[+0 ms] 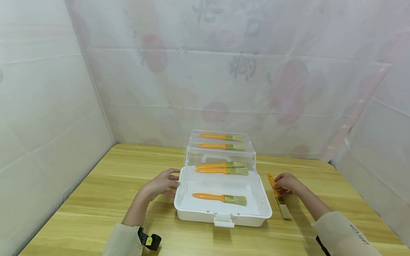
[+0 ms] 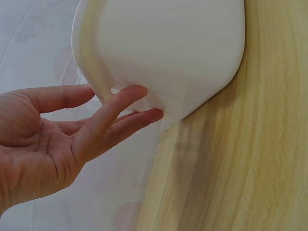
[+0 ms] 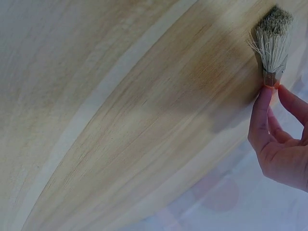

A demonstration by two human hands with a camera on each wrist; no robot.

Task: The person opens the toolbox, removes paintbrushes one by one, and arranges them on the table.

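Note:
A white plastic box stands open on the wooden table, with clear tiered trays raised behind it. One orange-handled brush lies in its base and two brushes lie on the tray above. My left hand rests with straight fingers against the box's left wall; in the left wrist view the left hand touches it with its fingertips. Right of the box, my right hand pinches the handle of a paintbrush lying on the table. In the right wrist view the right hand pinches just below the bristles.
Two upper trays each hold a brush. Translucent printed sheeting walls the table on the left, back and right. A black wrist strap shows on my left forearm. Bare tabletop lies in front of the box.

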